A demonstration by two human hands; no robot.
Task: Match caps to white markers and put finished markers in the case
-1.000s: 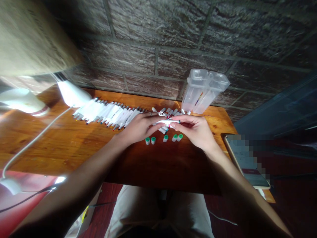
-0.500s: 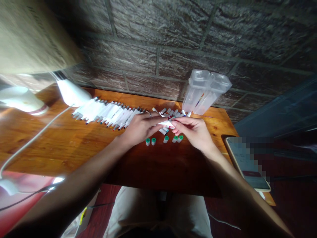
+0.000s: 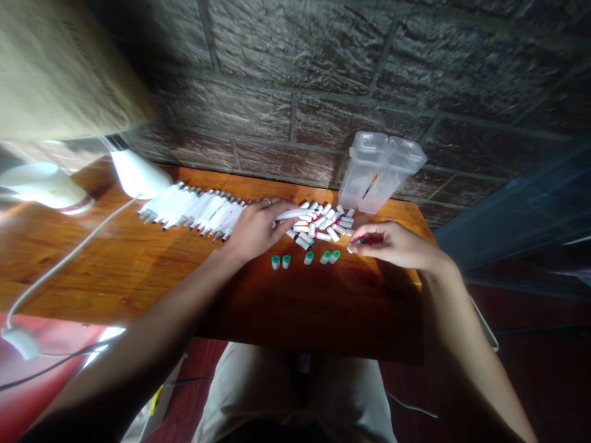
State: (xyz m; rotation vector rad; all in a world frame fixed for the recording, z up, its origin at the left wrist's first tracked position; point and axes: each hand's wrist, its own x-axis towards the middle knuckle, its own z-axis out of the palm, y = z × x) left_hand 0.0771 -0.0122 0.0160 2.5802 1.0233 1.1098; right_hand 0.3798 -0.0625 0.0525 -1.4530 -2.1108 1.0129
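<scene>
My left hand point(image 3: 261, 227) is closed around a white marker point(image 3: 294, 213), whose end points right over a heap of white caps point(image 3: 330, 221). To the right, my right hand point(image 3: 388, 243) pinches a small white marker cap point(image 3: 352, 248), partly hidden by the fingers. Below the heap, several green-topped caps point(image 3: 309, 258) stand in a loose row. Left of my left hand lies a long row of white markers point(image 3: 198, 210), side by side, with tips in various colours.
A clear plastic case point(image 3: 369, 178) stands at the back right against the stone wall point(image 3: 258, 111). On the left are a lamp point(image 3: 138, 172), its white cable point(image 3: 69, 261) and a paper cup point(image 3: 50, 187). A phone point(image 3: 484, 323) is mostly hidden behind my right forearm.
My hands have moved apart. My right hand has gone to the right with the cap, away from the marker in my left hand, and the cap heap now shows between them.
</scene>
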